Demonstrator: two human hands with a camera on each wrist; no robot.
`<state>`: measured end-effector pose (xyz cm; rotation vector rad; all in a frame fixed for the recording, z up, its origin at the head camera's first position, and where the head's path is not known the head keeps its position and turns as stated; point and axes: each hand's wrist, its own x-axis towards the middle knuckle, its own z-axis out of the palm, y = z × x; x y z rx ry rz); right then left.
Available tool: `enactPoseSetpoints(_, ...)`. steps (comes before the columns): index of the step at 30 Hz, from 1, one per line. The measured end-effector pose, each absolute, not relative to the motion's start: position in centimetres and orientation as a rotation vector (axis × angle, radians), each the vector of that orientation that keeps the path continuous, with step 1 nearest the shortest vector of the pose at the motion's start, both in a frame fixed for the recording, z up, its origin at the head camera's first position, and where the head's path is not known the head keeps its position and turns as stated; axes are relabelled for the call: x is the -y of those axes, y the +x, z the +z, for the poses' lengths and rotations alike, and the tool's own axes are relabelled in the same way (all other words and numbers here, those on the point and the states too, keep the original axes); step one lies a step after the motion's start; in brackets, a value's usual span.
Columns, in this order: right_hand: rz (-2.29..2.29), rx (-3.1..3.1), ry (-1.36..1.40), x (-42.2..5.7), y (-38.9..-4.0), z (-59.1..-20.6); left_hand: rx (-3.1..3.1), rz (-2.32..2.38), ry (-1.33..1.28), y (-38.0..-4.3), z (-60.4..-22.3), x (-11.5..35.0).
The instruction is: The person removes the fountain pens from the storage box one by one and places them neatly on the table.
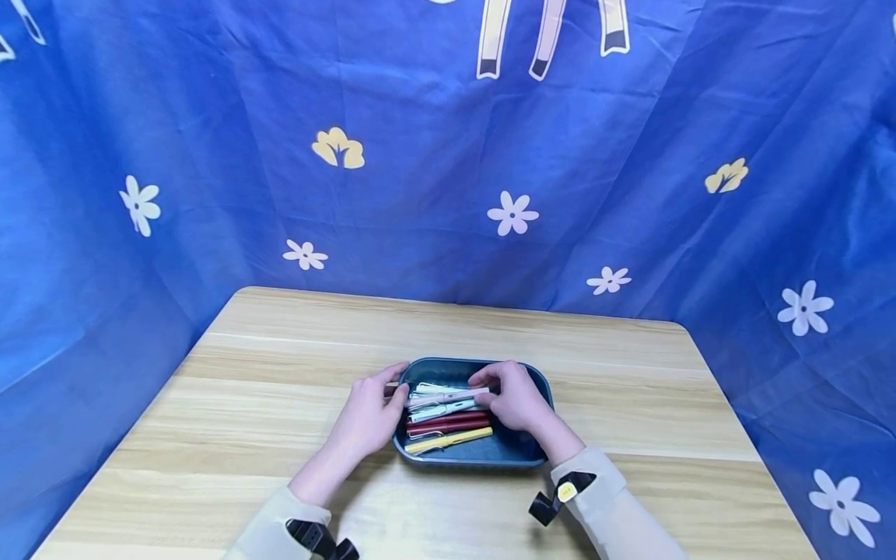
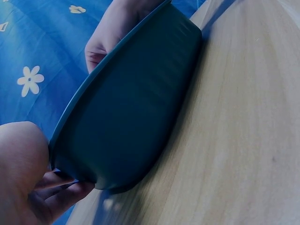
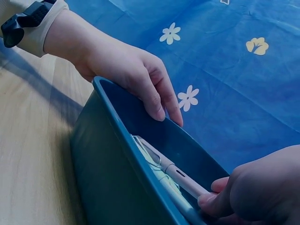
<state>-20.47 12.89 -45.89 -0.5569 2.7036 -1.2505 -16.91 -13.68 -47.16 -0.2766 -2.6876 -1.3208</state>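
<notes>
Dark tray (image 1: 514,451) on bench (image 1: 280,389), grasped at nine-o'clock rim by fingers of left hand (image 1: 369,408). Inside, toward ten o'clock: pale pink pen (image 1: 451,398), pinched at one end by fingers of right hand (image 1: 518,398). Apparent step: handling pen within tray. Next call, presumably: firm pinch, clearance from pale blue pen (image 1: 442,411).

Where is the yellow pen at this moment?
In the head view, the yellow pen lies in the left part of the dark teal bin, near its front wall, just in front of the dark red pens.
</notes>
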Motion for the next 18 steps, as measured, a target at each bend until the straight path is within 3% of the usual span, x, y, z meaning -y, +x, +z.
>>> enactPoseSetpoints(18, -1.553, -2.55, -0.442, -12.95, -20.35, -45.77, 2.692, -1.308, -0.281, -16.94, -47.14, 13.76)
